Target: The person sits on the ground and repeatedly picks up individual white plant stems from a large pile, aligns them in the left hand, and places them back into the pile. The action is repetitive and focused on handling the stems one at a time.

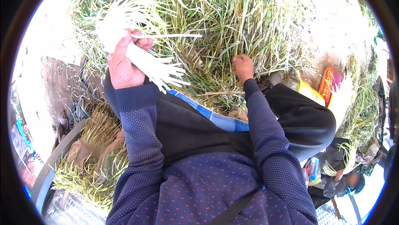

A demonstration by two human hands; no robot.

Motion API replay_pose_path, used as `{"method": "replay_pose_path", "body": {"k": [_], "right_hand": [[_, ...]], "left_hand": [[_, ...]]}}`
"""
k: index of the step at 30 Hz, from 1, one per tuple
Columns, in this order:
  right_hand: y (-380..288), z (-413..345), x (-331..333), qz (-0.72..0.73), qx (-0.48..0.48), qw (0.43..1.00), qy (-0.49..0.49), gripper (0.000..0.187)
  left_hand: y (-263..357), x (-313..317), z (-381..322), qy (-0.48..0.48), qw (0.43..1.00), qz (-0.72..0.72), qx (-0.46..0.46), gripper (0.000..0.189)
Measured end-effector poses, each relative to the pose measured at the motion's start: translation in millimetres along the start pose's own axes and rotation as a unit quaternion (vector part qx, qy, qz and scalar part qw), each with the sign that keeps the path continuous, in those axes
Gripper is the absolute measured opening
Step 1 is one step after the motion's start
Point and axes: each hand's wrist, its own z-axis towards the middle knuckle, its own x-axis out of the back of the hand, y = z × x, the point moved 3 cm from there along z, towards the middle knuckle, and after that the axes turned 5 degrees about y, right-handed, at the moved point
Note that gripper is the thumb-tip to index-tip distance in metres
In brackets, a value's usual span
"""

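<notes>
My left hand (124,59) grips a bundle of pale, blanched leafy stalks (152,66). Their cut white ends point down and right, while thin whitish-yellow leaves fan out above the hand. One single stalk (174,35) sticks out sideways from between the thumb and fingers. My right hand (243,67) is apart from the bundle, with its fingers curled in over a large heap of loose green and straw-coloured leaves (215,38). No stalk shows in that hand, though its palm side is partly hidden.
Beyond my right knee lie a yellow bag (308,91) and a red-orange packet (326,83) bearing writing. At lower left, cut stalks (103,125) are piled beside a curved grey rim (53,169). Another person (339,184), lower right, holds a bunch of pale stalks (344,161).
</notes>
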Motion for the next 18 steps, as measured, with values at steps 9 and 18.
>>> {"method": "replay_pose_path", "body": {"k": [9, 18], "right_hand": [[28.3, 5.5, -82.5, -0.177, 0.101, 0.975, -0.093, 0.031], [0.8, -30.2, -129.4, -0.111, 0.254, 0.944, -0.181, 0.041]], "left_hand": [[-16.1, -5.4, -7.4, 0.012, 0.984, -0.128, 0.125, 0.025], [-26.6, -25.7, -13.9, -0.011, 0.934, -0.226, 0.278, 0.061]]}}
